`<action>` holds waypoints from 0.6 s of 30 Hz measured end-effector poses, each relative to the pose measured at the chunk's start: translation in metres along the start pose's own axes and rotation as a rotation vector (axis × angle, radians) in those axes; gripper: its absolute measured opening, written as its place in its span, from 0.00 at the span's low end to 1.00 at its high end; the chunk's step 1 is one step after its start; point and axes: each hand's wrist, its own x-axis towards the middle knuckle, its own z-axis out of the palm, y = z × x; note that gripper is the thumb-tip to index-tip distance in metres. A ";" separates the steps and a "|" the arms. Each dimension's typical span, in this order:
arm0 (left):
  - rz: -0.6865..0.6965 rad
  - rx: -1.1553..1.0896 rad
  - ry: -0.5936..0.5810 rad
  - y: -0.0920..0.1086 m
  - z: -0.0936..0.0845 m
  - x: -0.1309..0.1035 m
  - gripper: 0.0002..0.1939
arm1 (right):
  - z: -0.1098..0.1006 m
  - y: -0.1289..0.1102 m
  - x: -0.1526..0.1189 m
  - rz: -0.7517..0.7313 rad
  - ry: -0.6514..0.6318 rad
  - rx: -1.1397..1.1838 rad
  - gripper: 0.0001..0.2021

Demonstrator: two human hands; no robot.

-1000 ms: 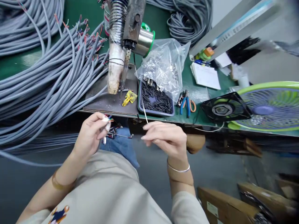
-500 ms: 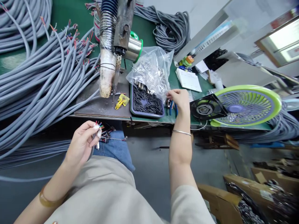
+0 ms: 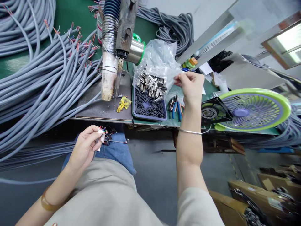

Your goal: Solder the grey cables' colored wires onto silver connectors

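The bag (image 3: 158, 58) is being pinched at its edge by the right hand (image 3: 188, 82), above the tray (image 3: 150, 118) on the worktop (image 3: 110, 118), while the cable end (image 3: 101, 131) is held pinched in the left grip (image 3: 95, 138), below the worktop's edge.

Your green table (image 3: 70, 12) bears a spread heap of grey cables (image 3: 42, 84) on its left, next to a dark board (image 3: 94, 108) with a yellow clip (image 3: 122, 104) lying on it. Just right of the board you have a purple tray (image 3: 150, 118) near the front edge, then blue-handled pliers (image 3: 174, 110), a small black fan (image 3: 219, 110) and a round green-rimmed fan (image 3: 241, 112). Another cable coil (image 3: 187, 29) lies at the back.
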 end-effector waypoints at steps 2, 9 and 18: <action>-0.003 0.002 0.001 0.000 0.000 0.001 0.09 | 0.007 -0.001 -0.009 0.036 0.011 0.011 0.09; 0.002 0.014 -0.006 0.007 0.011 0.005 0.09 | -0.025 -0.047 -0.051 -0.162 0.249 0.072 0.08; 0.076 0.055 -0.137 0.027 0.044 -0.006 0.06 | -0.019 -0.102 -0.159 -0.374 -0.148 -0.086 0.05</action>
